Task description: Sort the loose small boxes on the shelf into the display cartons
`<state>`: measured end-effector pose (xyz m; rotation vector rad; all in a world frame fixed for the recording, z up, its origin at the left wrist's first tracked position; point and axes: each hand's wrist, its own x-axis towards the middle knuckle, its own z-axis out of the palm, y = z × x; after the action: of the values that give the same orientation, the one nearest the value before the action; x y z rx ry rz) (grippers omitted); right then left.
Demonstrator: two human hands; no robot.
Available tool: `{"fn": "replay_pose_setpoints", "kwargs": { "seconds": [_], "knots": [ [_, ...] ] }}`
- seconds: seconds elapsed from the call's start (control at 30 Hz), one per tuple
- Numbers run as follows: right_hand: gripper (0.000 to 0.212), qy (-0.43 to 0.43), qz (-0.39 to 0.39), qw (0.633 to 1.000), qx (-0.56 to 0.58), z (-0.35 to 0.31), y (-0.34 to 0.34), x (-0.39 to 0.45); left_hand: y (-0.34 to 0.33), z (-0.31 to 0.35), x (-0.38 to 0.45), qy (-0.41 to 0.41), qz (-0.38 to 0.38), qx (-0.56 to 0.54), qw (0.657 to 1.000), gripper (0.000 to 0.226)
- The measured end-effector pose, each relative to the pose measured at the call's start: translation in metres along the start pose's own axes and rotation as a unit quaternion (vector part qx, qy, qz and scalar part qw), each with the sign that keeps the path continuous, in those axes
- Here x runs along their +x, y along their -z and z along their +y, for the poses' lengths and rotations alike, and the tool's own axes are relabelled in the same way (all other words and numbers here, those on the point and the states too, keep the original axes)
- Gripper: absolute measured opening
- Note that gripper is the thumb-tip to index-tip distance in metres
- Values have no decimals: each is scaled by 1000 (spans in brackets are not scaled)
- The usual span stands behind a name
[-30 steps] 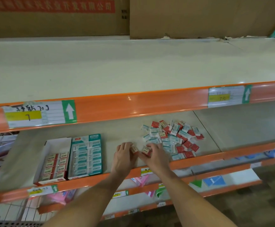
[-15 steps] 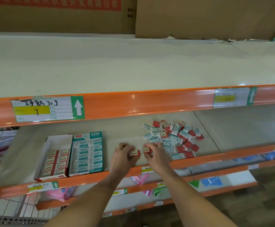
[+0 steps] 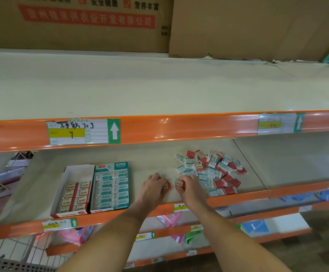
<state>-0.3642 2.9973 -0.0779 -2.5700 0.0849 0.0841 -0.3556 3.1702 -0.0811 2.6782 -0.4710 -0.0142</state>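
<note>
Red small boxes, 1 pinched in each hand's fingers as before: left hand [image 3: 153, 190]; right hand [image 3: 189, 188].

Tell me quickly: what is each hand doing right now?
Left hand: holds a small red box.
Right hand: holds another small red box.

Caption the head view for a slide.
Both hands, left and right, each pinch a red box beside the loose pile.
</note>
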Motion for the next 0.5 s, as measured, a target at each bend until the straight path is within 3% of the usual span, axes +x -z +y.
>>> {"fn": "replay_pose_setpoints", "kwargs": {
  "seconds": [0.33,0.5],
  "knots": [
    [25,21,19,999,30,-40,-16,18,44,-25,-8,9,47,34,998,23],
    [22,58,13,998,38,-70,-24,23,68,-44,-13,57,68,34,996,22]
  ]
}}
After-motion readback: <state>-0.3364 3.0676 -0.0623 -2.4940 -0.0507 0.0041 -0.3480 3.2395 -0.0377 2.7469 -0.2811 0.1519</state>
